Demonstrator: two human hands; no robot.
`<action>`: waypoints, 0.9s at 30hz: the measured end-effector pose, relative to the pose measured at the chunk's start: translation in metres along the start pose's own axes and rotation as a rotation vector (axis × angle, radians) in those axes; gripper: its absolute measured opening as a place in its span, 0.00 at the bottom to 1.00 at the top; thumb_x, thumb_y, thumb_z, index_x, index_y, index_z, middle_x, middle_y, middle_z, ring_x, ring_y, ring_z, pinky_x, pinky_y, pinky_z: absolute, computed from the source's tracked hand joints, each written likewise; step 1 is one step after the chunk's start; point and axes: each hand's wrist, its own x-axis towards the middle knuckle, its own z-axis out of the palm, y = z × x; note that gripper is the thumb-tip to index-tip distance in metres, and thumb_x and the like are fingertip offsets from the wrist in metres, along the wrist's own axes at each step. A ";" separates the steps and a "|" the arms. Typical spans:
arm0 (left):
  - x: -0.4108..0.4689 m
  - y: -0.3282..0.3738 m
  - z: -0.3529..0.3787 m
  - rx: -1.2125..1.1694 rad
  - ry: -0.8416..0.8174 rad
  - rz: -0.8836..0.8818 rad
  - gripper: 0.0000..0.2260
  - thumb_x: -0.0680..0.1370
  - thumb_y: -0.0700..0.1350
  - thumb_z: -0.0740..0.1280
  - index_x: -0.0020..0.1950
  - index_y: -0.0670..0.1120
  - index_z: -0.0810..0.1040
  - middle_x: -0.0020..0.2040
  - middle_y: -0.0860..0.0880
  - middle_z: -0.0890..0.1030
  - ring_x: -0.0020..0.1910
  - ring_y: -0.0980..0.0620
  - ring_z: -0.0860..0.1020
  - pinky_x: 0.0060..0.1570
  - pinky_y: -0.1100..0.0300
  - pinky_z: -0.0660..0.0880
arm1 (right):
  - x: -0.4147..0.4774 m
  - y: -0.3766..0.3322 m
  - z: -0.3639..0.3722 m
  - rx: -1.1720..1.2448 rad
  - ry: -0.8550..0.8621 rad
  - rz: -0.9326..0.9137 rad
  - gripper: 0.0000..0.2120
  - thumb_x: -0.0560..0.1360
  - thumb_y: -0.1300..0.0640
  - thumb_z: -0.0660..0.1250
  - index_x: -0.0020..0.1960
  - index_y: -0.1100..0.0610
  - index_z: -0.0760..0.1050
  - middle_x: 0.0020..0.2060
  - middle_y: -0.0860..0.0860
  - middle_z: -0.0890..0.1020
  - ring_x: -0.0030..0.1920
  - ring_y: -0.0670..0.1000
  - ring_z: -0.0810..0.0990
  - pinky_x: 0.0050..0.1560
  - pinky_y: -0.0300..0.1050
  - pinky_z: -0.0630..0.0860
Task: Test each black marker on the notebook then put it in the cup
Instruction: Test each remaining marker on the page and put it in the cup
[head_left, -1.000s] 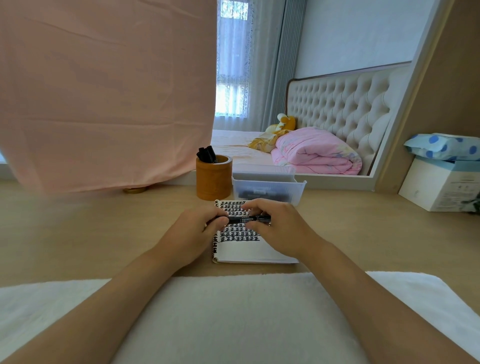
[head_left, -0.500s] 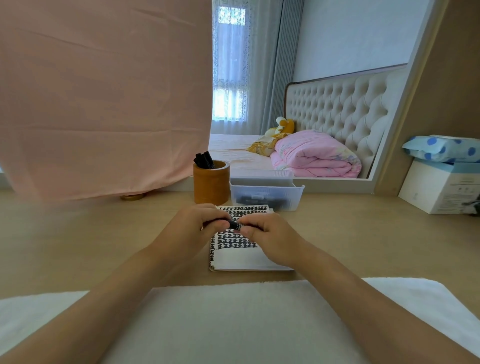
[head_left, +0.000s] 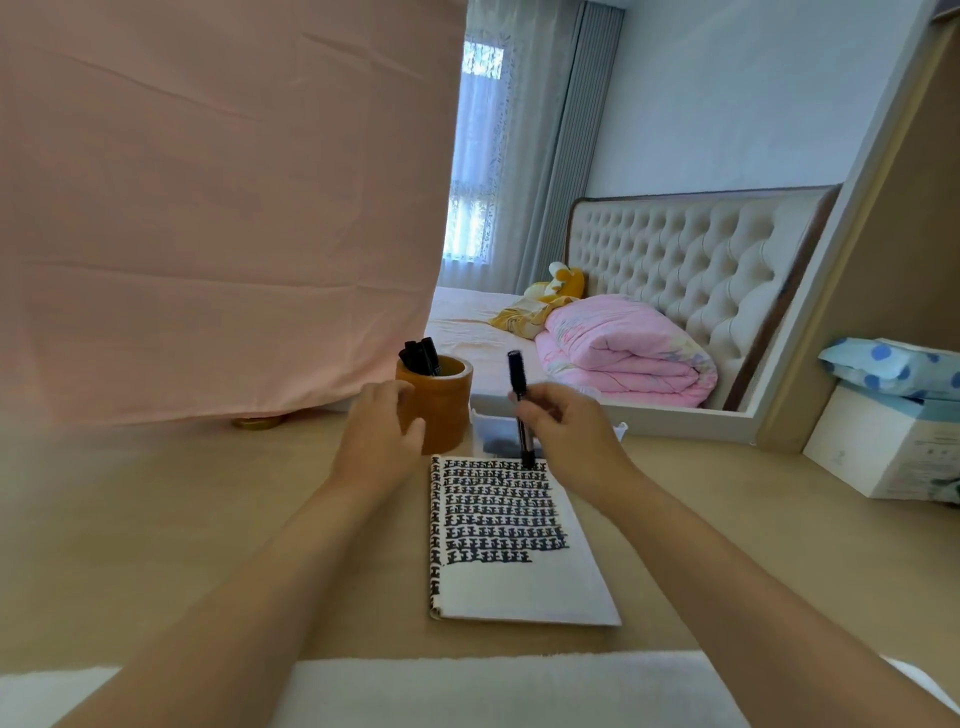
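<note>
1. The notebook (head_left: 511, 582) lies flat on the desk (head_left: 208, 519), its long side running away from the person. The far part of the page is filled with rows of black marks, and the near strip is left blank.
2. At the notebook's far edge, the marker (head_left: 525, 441) is pinched in the curled fingers of the right hand (head_left: 571, 436). It is held almost upright, lower end down over the far right of the marks. Whether paper is touched cannot be told.
3. Just left of the notebook's far left corner, the left hand (head_left: 379, 431) is set against the cup (head_left: 447, 410). The thumb crosses the front, and the fingers seem curved round the cup's side.
4. The cup stands just beyond that corner, with several pens (head_left: 421, 356) standing in it and leaning left.
5. A clear tray (head_left: 488, 431) is seen just beyond the notebook's far edge, partly hidden by the right hand.
6. The cup lies left of and slightly beyond the held marker, near it. Since the long axis is already close to vertical, a short lift and leftward carry by the right hand is judged sufficient. The cup mouth is partly taken up, so its right side would be favoured.
</note>
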 end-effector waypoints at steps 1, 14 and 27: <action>0.007 -0.003 0.003 -0.048 0.041 -0.065 0.20 0.77 0.45 0.67 0.68 0.47 0.69 0.64 0.48 0.71 0.65 0.49 0.69 0.62 0.56 0.68 | 0.012 -0.006 0.000 0.007 0.038 -0.005 0.09 0.81 0.57 0.64 0.58 0.54 0.80 0.47 0.49 0.83 0.47 0.48 0.80 0.43 0.32 0.73; 0.040 -0.038 0.029 -0.361 -0.006 -0.106 0.36 0.68 0.44 0.79 0.71 0.52 0.64 0.67 0.49 0.72 0.63 0.50 0.73 0.62 0.49 0.74 | 0.127 -0.024 0.056 -0.183 0.040 -0.102 0.11 0.78 0.59 0.67 0.60 0.58 0.79 0.51 0.52 0.84 0.47 0.51 0.83 0.47 0.36 0.75; 0.040 -0.044 0.029 -0.356 -0.102 -0.010 0.38 0.73 0.43 0.74 0.76 0.59 0.58 0.70 0.53 0.70 0.67 0.52 0.71 0.67 0.48 0.71 | 0.139 -0.004 0.060 -0.469 -0.324 0.023 0.11 0.78 0.55 0.65 0.58 0.53 0.83 0.49 0.47 0.83 0.52 0.49 0.79 0.53 0.44 0.76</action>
